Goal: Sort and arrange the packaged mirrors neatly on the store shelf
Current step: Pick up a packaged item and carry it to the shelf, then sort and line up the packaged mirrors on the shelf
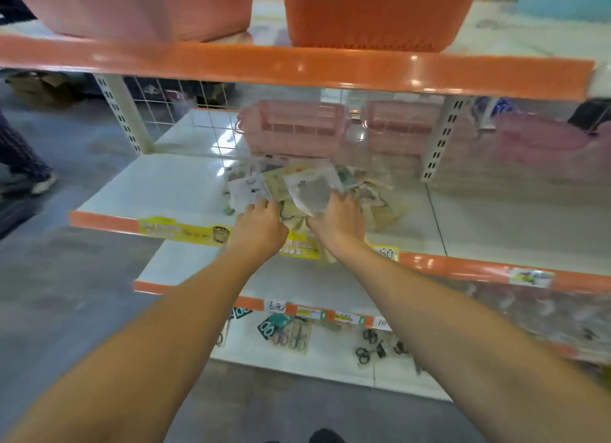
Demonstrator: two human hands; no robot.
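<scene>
Both hands' grip: left hand [261,219], right hand [335,216] seemingly clutch mirror packs [297,186]; shelf [139,191] bare leftward.

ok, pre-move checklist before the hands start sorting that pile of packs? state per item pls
1. Both hands on the pile: ok. The left hand and right hand reach the heap of mirror packs.
2. Pack secured: cannot tell. The right hand touches a clear pack, but blur hides the fingers.
3. Pile tidy: not ok. Packs overlap at odd angles.
4. Free space: ok. Bare shelf lies left of the pile.
5. Packs inside the front edge: not ok. Some seem to overhang beside the right wrist.
6. Room behind: cannot tell. Pink baskets stand behind the pile; the gap is blurred.
</scene>
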